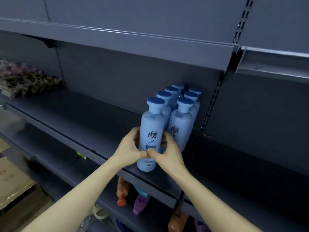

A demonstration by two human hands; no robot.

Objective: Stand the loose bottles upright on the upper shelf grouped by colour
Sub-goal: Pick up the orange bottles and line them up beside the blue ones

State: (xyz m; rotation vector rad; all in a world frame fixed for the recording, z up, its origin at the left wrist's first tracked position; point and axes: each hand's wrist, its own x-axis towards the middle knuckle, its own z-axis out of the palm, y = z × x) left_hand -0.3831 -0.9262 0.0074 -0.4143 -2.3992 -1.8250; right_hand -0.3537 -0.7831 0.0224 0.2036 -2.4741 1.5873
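Dark grey store shelving filled the view; upper shelf [80,114] carried seven blue-capped bottles in two rows at its right end, beside the slotted upright. Front bottle [151,129] of the left row stood upright, base at the shelf's front edge; left grip [128,148] and right grip [168,151] were both closed round its lower body, thumbs touching across the label. Orange bottle [122,190] and purple bottle [141,204] lay loose on the shelf below; patterned packets [25,79] sat toward the upper shelf's far left end.
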